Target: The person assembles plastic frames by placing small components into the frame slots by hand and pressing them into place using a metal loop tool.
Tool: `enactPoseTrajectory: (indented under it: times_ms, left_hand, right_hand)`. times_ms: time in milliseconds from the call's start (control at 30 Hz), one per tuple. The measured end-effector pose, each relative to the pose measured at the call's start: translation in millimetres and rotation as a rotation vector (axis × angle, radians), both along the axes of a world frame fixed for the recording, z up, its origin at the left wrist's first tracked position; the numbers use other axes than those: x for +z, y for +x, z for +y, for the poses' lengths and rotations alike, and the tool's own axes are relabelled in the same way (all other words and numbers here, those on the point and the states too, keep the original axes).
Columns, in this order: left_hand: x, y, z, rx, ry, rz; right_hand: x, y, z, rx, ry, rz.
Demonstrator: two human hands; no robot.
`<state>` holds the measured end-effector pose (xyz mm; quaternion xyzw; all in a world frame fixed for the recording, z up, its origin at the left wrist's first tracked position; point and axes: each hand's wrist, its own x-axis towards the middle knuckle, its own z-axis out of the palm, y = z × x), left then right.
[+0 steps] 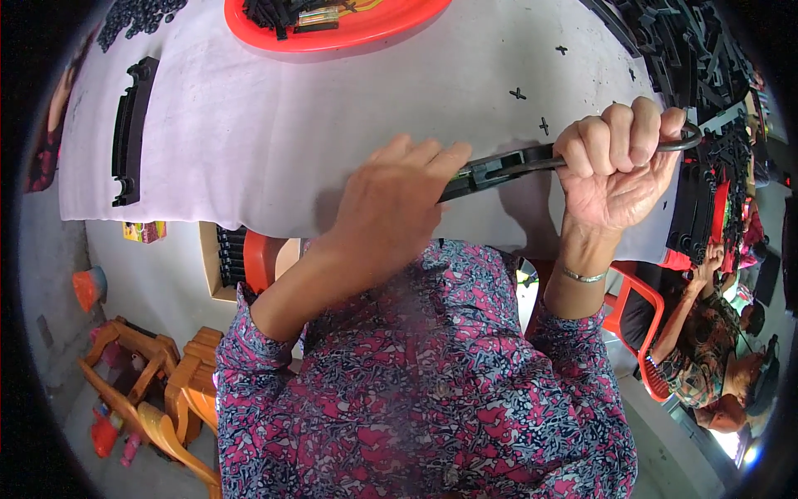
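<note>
My left hand [395,208] is closed around one end of a narrow black plastic piece [490,170], its back turned up and hiding that end. A dark, slim rod [540,158] meets the piece at its other end. The fingers of my right hand [615,162] are wrapped round this rod, which comes out past the thumb and bends back in a rounded end. Whether rod and piece are one item I cannot tell. Both are held above the white-covered table [274,141], in front of my chest.
Small black cross-shaped parts [517,94] lie beyond my right hand. A red tray [349,41] with black pieces stands at the far side. One long black part [133,133] lies at left. Piles of black parts [673,50] fill the right edge, near another person [706,333].
</note>
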<state>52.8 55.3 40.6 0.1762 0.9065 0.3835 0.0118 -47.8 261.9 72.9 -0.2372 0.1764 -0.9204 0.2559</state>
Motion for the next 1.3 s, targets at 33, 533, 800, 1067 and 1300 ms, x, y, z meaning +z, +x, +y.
enactPoseTrajectory:
  times_ms: [33,533,800,1067,1300]
  left_hand:
    - [1.0,-0.9,-0.4,-0.003,0.000,0.000]
    - [1.6,-4.5,-13.1,-0.113,0.109,-0.132]
    - [0.8,-8.0,-13.6,-0.147,0.096,-0.146]
    - [-2.1,-7.8,-9.2,-0.096,0.104,-0.088]
    - [-4.5,-11.1,-9.0,-0.018,0.241,-0.016]
  right_hand:
    - [-0.8,0.0,0.5,-0.002,0.003,-0.004]
    - [-23.8,-2.3,2.7,-0.085,0.094,-0.105]
    - [-34.0,-9.1,4.1,-0.061,0.059,-0.162]
    - [-27.9,-3.4,0.8,-0.080,0.075,-0.136]
    - [-19.0,13.6,-17.0,-0.116,0.123,-0.060]
